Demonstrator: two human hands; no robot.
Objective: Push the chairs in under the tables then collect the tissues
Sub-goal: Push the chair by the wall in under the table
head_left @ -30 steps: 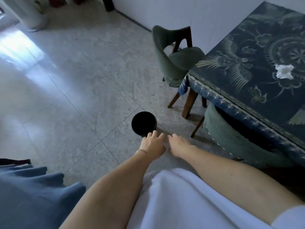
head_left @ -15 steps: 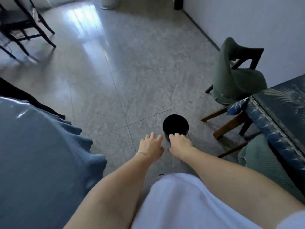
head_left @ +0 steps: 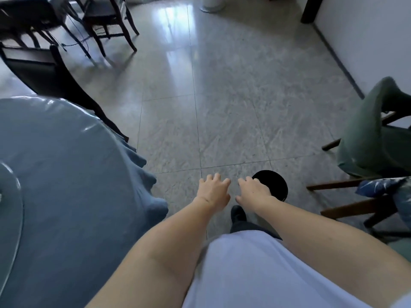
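Note:
My left hand (head_left: 213, 192) and my right hand (head_left: 254, 193) hang side by side in front of me, palms down, fingers loosely spread, holding nothing. A green upholstered chair (head_left: 367, 134) with wooden legs stands at the right, pulled out from the patterned dark-blue table whose corner (head_left: 387, 185) shows at the right edge. At the left is a round table under a blue cloth (head_left: 66, 185), with a dark wooden chair (head_left: 44, 72) tucked behind it. No tissue is in view.
A black round bin (head_left: 274, 185) stands on the tiled floor just beyond my right hand. More dark chairs (head_left: 106, 21) and a table stand at the far left. A white wall runs along the right. Open floor lies ahead.
My view has swung left: the patterned table with its tissue has slid out of sight, the blue round table has come in at left. Both hands stay empty and together.

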